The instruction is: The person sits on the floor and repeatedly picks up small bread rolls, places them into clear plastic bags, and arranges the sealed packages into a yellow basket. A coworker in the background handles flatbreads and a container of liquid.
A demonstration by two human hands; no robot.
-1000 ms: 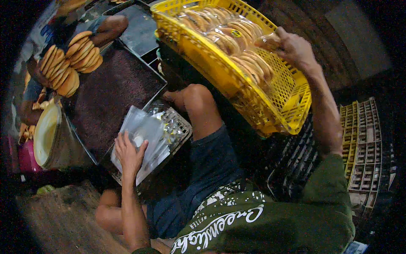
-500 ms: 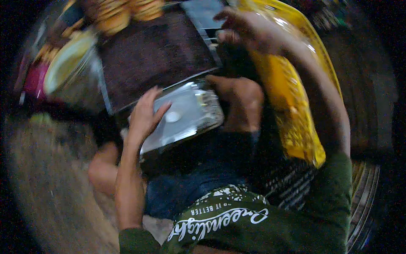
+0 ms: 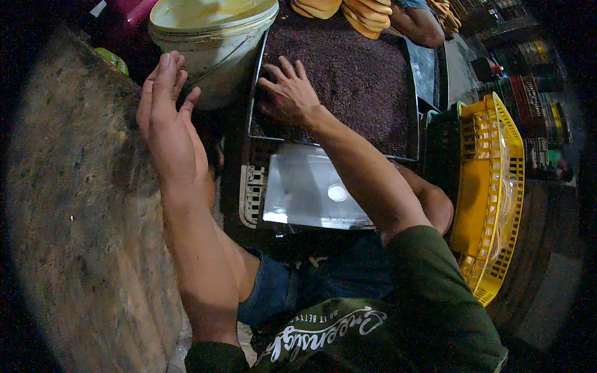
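My right hand reaches over the left part of a wide shallow tray filled with dark brown granules. Its fingers are spread and touch or hover just over them; I cannot tell which. Farther left, my left hand is raised beside a whitish bucket, with fingers stretched out and nothing in it. Between my knees, a shiny metal sheet with a round white spot lies on a pale plastic crate.
Stacked golden bread buns stand at the tray's far edge, near another person's bent limb. On the right is a yellow crate holding clear-wrapped goods. A worn brown surface extends along the left.
My view has turned, shifting the scene. My right hand has come from beside the yellow crate to the granules. My left hand has left the metal sheet and moved up beside the bucket.
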